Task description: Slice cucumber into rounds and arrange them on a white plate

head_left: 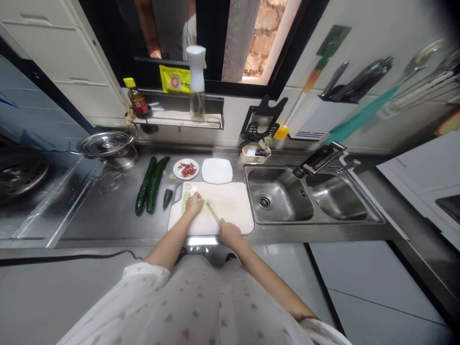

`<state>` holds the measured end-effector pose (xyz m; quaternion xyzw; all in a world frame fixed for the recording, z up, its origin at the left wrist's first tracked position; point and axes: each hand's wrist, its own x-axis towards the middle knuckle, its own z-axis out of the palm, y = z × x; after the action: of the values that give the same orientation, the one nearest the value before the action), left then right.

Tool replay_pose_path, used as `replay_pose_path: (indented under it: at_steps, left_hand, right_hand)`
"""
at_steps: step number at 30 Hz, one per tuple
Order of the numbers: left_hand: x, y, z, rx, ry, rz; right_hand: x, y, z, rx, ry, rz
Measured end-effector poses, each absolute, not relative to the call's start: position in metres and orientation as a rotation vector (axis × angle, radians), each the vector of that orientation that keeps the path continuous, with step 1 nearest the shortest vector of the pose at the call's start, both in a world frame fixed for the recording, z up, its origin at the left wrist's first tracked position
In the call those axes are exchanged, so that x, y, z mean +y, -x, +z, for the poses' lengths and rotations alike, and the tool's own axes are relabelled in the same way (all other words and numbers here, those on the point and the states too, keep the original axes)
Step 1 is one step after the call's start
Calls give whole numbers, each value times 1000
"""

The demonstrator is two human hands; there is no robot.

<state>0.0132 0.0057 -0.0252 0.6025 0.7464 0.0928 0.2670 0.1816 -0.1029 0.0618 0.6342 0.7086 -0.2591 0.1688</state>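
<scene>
On the white cutting board (230,196), my right hand (230,234) is wrapped round the handle of a kitchen knife (214,215). The blade points up and left, its tip at a small pale green cucumber piece (206,203). My left hand (194,203) rests over the board's left half, fingers drawn together; what they hold, if anything, is hidden. Partly behind that hand lies a row of cucumber slices (186,199). Left of the board are a short dark green cucumber end (167,198) and two whole cucumbers (155,184).
Behind the board stand a small plate (176,169) with chopped red bits and a white square plate (217,170). A lidded steel pot (111,148) is at the left. To the right is a double sink (283,191) with a faucet (318,160). A shelf (179,120) holds bottles.
</scene>
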Motion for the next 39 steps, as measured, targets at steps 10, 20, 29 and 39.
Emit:
replay_pose_path:
  at_steps: [10,20,29,39]
  left_hand:
    - [5,-14,-23,2018,-1622,252]
    - [5,-15,-22,2026,-1602,217]
    - [5,-14,-20,2019,-1584,220]
    - [6,-15,-21,2019,-1594,219]
  right_hand:
    - [-101,-180,61,2028,-1796,-738]
    - [-95,-177,50,2061,-1806,-739]
    - [-93,-182,62,2048,-1776,-769]
    - [-90,-177,62,2031,-1801,-800]
